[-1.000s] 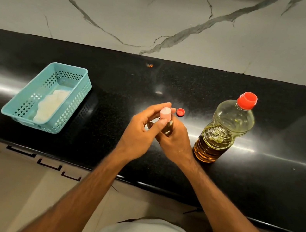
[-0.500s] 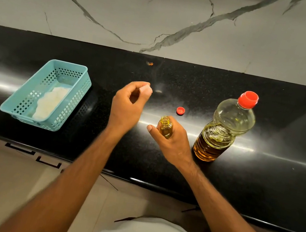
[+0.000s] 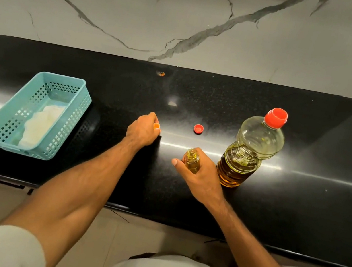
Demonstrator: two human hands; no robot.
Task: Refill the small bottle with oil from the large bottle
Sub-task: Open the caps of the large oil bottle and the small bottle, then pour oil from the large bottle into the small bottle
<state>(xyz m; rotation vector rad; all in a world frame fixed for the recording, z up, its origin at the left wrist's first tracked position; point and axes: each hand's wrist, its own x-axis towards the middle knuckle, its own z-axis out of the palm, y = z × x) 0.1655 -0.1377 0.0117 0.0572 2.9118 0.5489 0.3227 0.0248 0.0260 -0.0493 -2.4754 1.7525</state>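
My right hand (image 3: pixel 201 178) grips the small glass bottle (image 3: pixel 191 161), which stands upright on the black counter (image 3: pixel 299 202) with its mouth uncapped and yellow oil inside. Just to its right stands the large oil bottle (image 3: pixel 249 151), about a third full of amber oil, with a red cap (image 3: pixel 275 118) on top. My left hand (image 3: pixel 143 130) is low over the counter to the left and pinches a small orange-pink stopper (image 3: pixel 156 126) at its fingertips. A small red cap (image 3: pixel 198 129) lies on the counter between my hands.
A teal perforated basket (image 3: pixel 1 128) with a white cloth (image 3: pixel 41 123) inside sits at the left of the counter. A marble wall (image 3: pixel 190 18) rises behind. The counter's front edge runs below my forearms.
My left hand pulled the stopper off the small bottle, carried it left and lowered it to the counter. My right hand kept the bottle in place.
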